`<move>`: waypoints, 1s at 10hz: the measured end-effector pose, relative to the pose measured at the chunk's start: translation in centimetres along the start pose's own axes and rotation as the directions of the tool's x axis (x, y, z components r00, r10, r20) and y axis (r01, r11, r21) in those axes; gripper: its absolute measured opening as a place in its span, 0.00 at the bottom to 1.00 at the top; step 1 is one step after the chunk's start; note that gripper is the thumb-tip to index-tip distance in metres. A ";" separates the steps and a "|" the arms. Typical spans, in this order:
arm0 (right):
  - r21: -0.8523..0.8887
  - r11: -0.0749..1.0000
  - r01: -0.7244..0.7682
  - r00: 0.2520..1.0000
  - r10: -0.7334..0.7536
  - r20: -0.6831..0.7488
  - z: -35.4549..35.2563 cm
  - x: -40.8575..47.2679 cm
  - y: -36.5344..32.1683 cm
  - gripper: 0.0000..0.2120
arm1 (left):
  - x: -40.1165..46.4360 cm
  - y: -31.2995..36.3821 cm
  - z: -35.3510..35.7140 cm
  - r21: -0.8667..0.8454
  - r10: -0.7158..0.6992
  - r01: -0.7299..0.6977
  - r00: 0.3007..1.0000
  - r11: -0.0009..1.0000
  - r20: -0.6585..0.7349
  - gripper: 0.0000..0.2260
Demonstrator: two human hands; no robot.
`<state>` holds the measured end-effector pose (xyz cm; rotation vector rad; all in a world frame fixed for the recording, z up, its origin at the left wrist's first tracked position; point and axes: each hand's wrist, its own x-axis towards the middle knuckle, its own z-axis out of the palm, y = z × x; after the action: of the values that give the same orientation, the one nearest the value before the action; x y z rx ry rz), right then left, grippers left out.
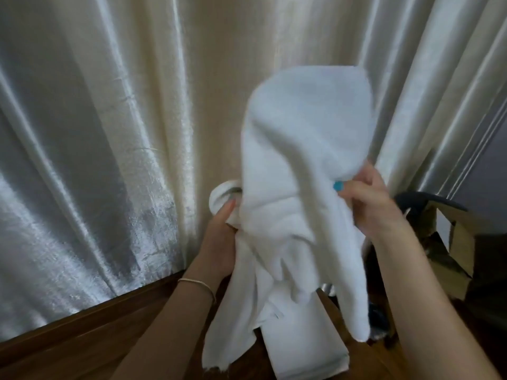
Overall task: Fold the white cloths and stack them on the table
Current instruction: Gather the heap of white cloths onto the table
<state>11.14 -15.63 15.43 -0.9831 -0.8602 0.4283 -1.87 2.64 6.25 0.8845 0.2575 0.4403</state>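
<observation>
The white cloth (296, 187) hangs in the air between both hands, in front of the pale curtain (109, 133) and above the dark wooden worktop (82, 330); its long axis runs roughly up and down, with a rounded hump at the top and loose ends trailing toward the worktop. The right hand (367, 198) pinches the cloth's right edge, fingers (340, 186) curled onto the fabric; the left hand (219, 237) grips a bunched part on the lower left, its thumb pressed against the fabric, the other fingers hidden behind the cloth. Both hands sit close to the cloth's middle, the right one slightly higher; the cloth lies directly between them, so neither is clearly nearer. Below the hanging ends a folded white cloth (301, 360) seems to rest on the worktop, long axis pointing away from the person; whether the hanging cloth touches it I cannot tell. Probably the held cloth must be spread open along its length before folding.
</observation>
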 end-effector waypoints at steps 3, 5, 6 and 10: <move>-0.967 0.199 0.158 0.987 -0.004 0.161 5.7 -0.1 9.0 0.15 | -1.5 -0.5 -0.4 0.165 -0.047 0.067 0.991 0.984 -0.123 0.09; -0.050 0.884 -0.466 0.806 0.400 -0.437 -0.7 2.1 11.0 0.11 | -0.7 -0.4 -2.2 0.201 -0.038 0.097 0.961 0.975 -0.275 0.15; -0.023 0.632 -0.775 0.438 0.510 -0.740 -6.7 0.6 15.8 0.08 | -0.4 0.8 -3.0 0.249 0.027 0.058 0.946 0.967 -0.324 0.24; 0.128 0.348 -0.929 0.191 0.744 -0.640 -5.5 -1.7 27.6 0.54 | 0.3 2.6 -4.4 0.318 0.031 0.068 0.954 0.946 -0.298 0.19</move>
<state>15.94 -5.70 -10.48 -1.7586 0.3933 0.8931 -4.06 7.23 5.55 1.1370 0.6316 0.5235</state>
